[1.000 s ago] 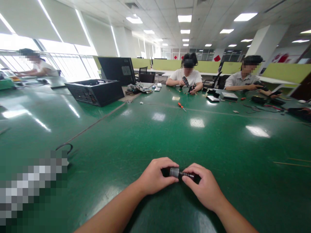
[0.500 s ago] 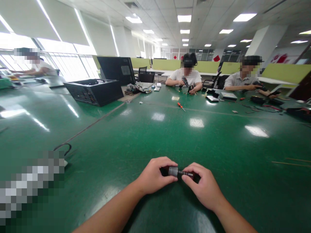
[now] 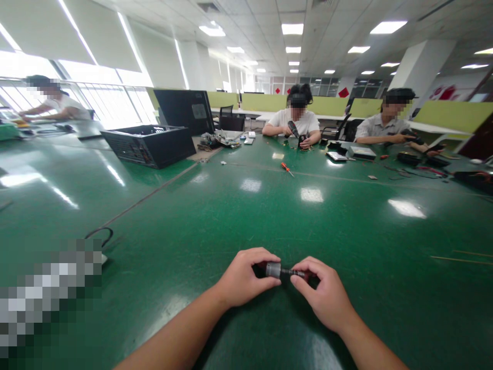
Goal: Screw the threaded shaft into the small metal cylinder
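Left hand (image 3: 243, 280) pinches a grey cylinder (image 3: 273, 270) at its three o'clock, a dark ridged shaft (image 3: 297, 273) extends from that cylinder toward three o'clock, and the right hand (image 3: 325, 292), apart from the left, clasps the shaft at its own ten o'clock.

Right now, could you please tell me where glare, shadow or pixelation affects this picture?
In the head view, ceiling lights glare off the green tabletop; windows at left wash out; shadow darkens the surface near the grey cylinder in the left fingers; an item at lower left is pixelated.
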Demonstrator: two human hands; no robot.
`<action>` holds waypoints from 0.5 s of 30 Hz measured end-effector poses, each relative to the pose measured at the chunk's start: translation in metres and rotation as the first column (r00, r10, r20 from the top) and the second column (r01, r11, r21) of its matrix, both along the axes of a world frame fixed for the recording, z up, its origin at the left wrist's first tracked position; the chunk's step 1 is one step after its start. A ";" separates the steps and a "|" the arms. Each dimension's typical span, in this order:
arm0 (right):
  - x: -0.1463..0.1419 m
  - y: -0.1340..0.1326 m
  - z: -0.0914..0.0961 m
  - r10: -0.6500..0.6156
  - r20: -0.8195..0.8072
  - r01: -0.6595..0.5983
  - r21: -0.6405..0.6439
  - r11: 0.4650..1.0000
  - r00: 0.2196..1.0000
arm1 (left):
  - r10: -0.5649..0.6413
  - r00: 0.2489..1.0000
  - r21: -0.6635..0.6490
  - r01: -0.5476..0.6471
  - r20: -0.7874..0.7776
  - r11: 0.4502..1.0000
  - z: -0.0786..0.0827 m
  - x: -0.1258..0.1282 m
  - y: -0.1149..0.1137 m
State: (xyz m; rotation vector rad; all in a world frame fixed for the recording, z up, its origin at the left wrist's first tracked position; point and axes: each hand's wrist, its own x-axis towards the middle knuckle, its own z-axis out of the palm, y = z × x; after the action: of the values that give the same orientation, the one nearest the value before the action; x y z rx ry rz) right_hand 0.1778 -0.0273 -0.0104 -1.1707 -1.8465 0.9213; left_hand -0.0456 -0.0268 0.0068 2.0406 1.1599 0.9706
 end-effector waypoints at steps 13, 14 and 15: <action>0.001 0.001 -0.001 -0.055 -0.093 0.056 0.008 0.998 0.994 | 0.038 0.999 -0.024 -0.038 0.012 0.999 0.004 0.001 0.000; 0.002 0.001 -0.002 -0.058 -0.096 0.059 0.009 0.998 0.994 | 0.043 0.999 -0.027 -0.043 0.012 0.999 0.005 0.001 0.000; 0.003 0.002 -0.003 -0.061 -0.104 0.062 0.006 0.998 0.993 | 0.050 0.999 -0.031 -0.050 0.013 0.998 0.005 0.001 -0.001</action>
State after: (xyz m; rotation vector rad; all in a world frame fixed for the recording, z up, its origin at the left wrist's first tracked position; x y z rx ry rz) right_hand 0.1805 -0.0255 -0.0135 -1.1456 -1.7208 0.9206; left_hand -0.0446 -0.0275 0.0122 1.9868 1.2164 0.9835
